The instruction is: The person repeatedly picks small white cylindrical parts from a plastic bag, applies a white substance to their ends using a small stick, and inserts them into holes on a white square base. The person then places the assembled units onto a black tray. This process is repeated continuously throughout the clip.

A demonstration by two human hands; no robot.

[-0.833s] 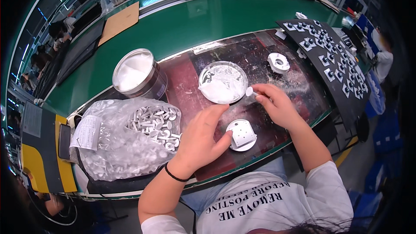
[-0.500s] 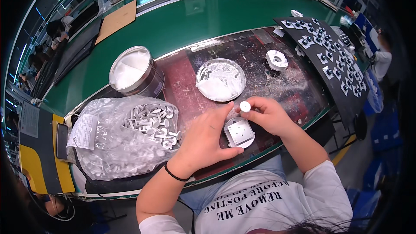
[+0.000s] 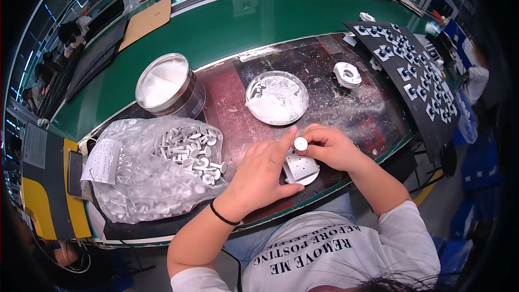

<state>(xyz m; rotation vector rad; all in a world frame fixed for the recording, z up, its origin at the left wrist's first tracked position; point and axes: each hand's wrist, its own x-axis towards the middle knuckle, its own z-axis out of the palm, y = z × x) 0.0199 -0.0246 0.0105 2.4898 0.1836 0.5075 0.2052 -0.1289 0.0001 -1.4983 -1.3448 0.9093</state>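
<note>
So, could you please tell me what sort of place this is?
Probably a factory workshop, judging by the long green worktop, plastic bag of matching white pegs and black board covered with small parts.

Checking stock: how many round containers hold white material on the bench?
2: the deep can behind the plastic bag, and the shallow dish right of that can. Others could be hidden.

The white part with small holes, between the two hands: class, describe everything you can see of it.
The white part looks like plastic: a round base carrying a raised squarish block with small holes. It lies on the worktop, block upward. The left hand curves around its left side; the right hand, pinching a round-headed peg, partly hides its far edge. Any contact is unclear.
</note>
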